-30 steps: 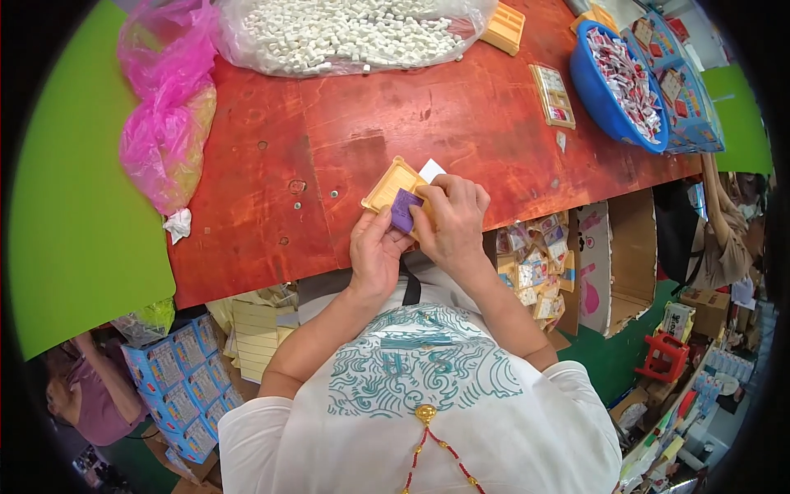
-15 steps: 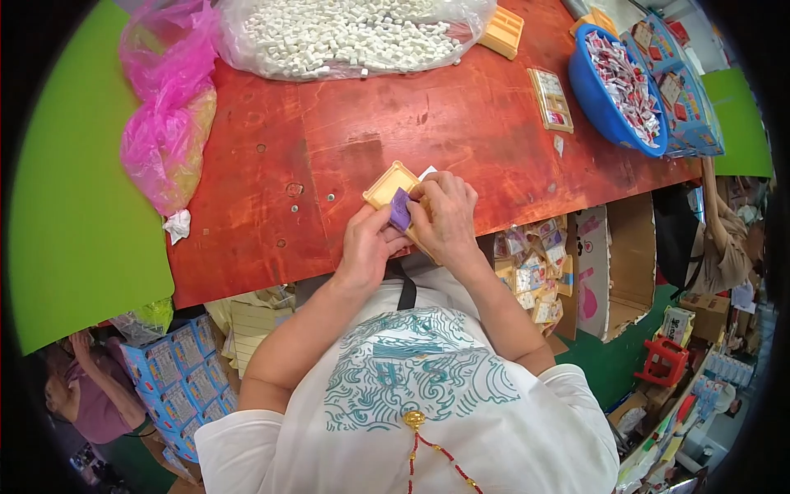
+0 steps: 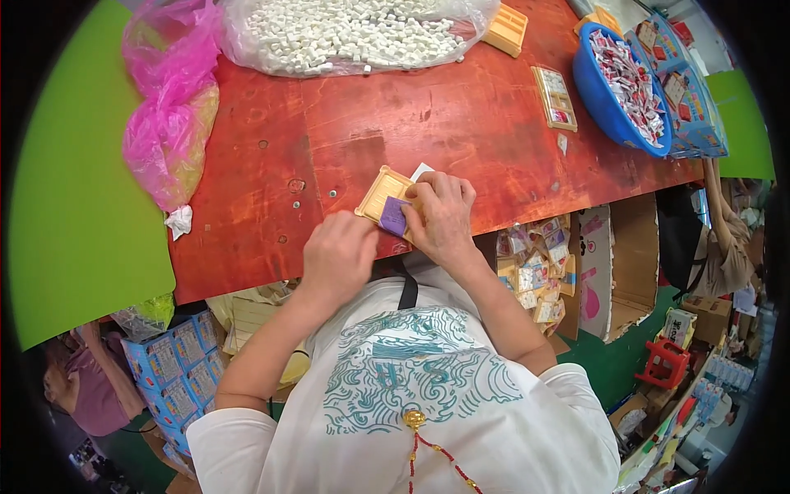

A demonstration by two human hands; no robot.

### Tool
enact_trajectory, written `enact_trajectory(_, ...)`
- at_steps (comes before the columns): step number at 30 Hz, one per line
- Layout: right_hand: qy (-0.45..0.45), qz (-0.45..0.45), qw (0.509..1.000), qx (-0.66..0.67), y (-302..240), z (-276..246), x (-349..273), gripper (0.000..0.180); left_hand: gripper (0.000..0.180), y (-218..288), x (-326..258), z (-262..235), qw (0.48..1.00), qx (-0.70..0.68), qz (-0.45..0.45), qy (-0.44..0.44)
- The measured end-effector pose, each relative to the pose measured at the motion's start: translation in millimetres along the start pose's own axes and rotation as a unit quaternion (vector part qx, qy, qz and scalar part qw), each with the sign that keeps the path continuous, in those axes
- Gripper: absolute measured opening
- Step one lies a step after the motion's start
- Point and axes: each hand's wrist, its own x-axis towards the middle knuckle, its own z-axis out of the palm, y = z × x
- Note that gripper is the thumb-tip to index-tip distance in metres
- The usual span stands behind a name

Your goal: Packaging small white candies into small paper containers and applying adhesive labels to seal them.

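A small pale-yellow plastic tray (image 3: 381,188) is tilted at the front edge of the table, with a flat purple piece (image 3: 392,216) lying across its lower part. My right hand (image 3: 445,212) grips the tray's right side, thumb and fingers closed beside the purple piece. A white corner, perhaps card (image 3: 421,171), peeks out behind that hand. To the left of the tray is my left hand (image 3: 339,255), apart from it and smeared by motion; whether its fingers hold anything does not show.
A clear bag of small white cubes (image 3: 354,37) lies across the far side of the red table (image 3: 271,123). Pink plastic bags (image 3: 169,115) are at left. On the right are a filled compartment tray (image 3: 555,99) and a blue basin (image 3: 588,90) of small packets. A carton (image 3: 634,263) stands below.
My left hand has let go of the tray and moved left and down. The purple piece now lies flatter on the tray, under my right hand, which has barely moved.
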Motion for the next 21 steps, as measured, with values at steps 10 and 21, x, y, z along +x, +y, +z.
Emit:
enact_trajectory(10, -0.042, -0.013, 0.999, -0.032, -12.3, -5.4, 4.1, 0.021, 0.033, -17.2, -8.6, 42.4, 0.946, 0.164, 0.242, 0.137)
enact_trajectory(21, -0.007, -0.029, 0.999, 0.032, -6.7, -2.0, -5.7, 0.015, 0.044, -20.8, -1.1, 40.1, 0.964, 0.074, 0.193, 0.169)
